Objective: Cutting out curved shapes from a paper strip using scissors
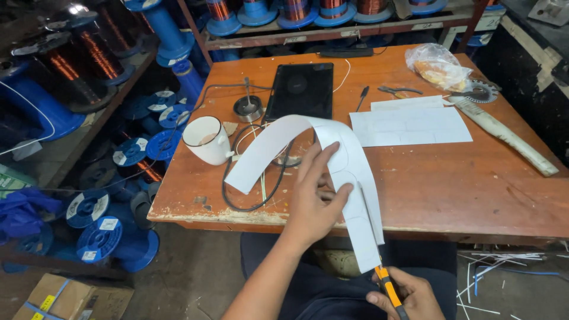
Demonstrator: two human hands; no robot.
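My left hand (315, 198) grips a long white paper strip (332, 157) that arches up over the front edge of the wooden table (450, 184). The strip's lower end hangs down toward my lap. My right hand (409, 293) is at the bottom of the view, closed on a knife with an orange and black handle (388, 290). The blade points up into the lower end of the paper.
On the table stand a white mug (207, 139), a black tablet (300, 90), a black cable loop (249, 189), white paper sheets (409, 124), a plastic bag (438, 65) and a rolled paper tube (510, 139). Blue spools of copper wire (101, 231) crowd the floor and shelves at left.
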